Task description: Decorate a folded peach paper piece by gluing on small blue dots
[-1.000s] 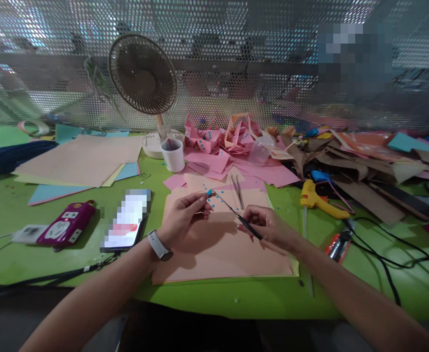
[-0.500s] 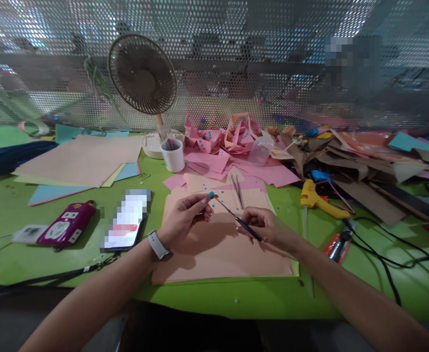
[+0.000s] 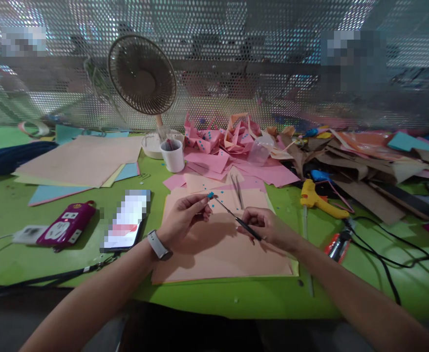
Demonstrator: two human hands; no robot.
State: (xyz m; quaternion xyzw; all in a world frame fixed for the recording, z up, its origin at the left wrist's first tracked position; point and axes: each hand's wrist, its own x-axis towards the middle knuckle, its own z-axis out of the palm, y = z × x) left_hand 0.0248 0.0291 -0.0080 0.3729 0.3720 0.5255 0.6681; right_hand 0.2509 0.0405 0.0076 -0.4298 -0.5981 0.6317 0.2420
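Observation:
My left hand (image 3: 191,211), with a watch on its wrist, is closed, pinching a small blue piece (image 3: 210,195) between thumb and fingertips. A slim tool with a black handle (image 3: 249,229) and a thin metal shaft lies in my right hand (image 3: 260,222), which is closed around the handle. The shaft's tip meets or nearly meets the blue piece; I cannot tell if they touch. Below both hands is a stack of peach paper sheets (image 3: 214,259). Tiny blue bits and a pair of metal tweezers (image 3: 237,191) lie on its far part.
Folded pink paper pieces (image 3: 205,137), a white cup (image 3: 173,156) and a fan (image 3: 143,76) stand at the back. At left are a phone (image 3: 126,220) and a purple power strip (image 3: 68,225). Rightward lie a yellow glue gun (image 3: 319,203), a red cutter (image 3: 338,247) and black cables.

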